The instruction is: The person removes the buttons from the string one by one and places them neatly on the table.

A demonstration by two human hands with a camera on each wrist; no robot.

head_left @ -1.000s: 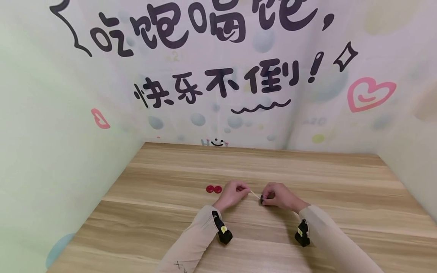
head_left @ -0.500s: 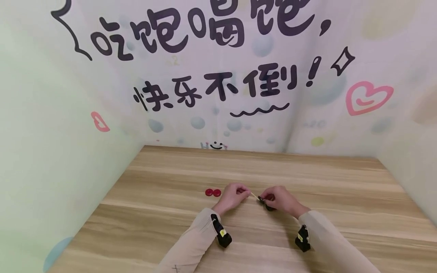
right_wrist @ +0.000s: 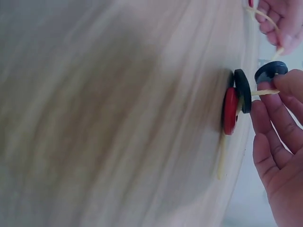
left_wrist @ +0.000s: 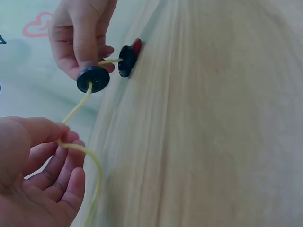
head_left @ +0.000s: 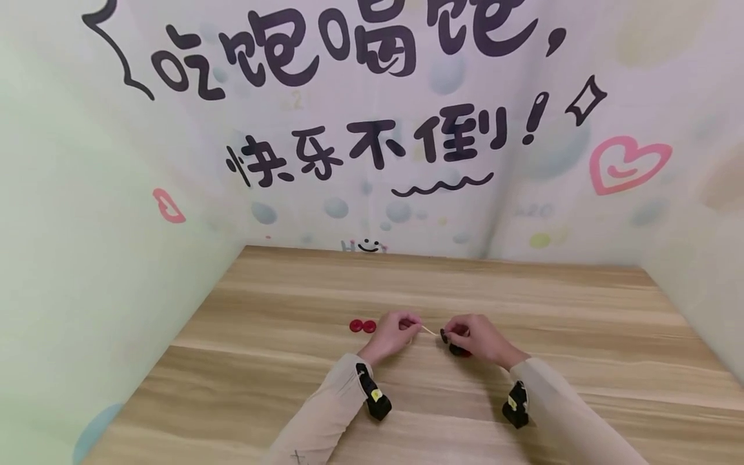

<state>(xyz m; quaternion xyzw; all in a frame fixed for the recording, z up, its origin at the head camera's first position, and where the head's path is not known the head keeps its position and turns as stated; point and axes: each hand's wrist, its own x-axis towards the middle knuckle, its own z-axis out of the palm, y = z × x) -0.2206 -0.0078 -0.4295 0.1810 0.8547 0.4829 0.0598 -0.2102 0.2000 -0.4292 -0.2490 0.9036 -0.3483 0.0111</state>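
Observation:
In the left wrist view, my left hand (left_wrist: 42, 170) pinches a yellow cord (left_wrist: 76, 111) between thumb and finger. The cord runs through a black button-like disc (left_wrist: 93, 79), which my right hand (head_left: 476, 337) grips by its edge. Beyond that disc the cord passes to a second black disc (right_wrist: 243, 91), apart from the fingers and standing tilted near the table. Against it leans a red disc (right_wrist: 230, 111), with another dark disc partly hidden behind. A tail of cord (right_wrist: 221, 158) hangs out past the red one.
Two red discs, a left one (head_left: 356, 325) and a right one (head_left: 369, 326), lie side by side on the wooden table (head_left: 279, 387), left of my left hand. A printed cloth wall (head_left: 325, 194) stands behind the table.
Both hands stay nearly in place, the cord still stretched between them. Black and red discs now show beneath my right hand, where one second ago only a single dark disc was visible at its fingertips.

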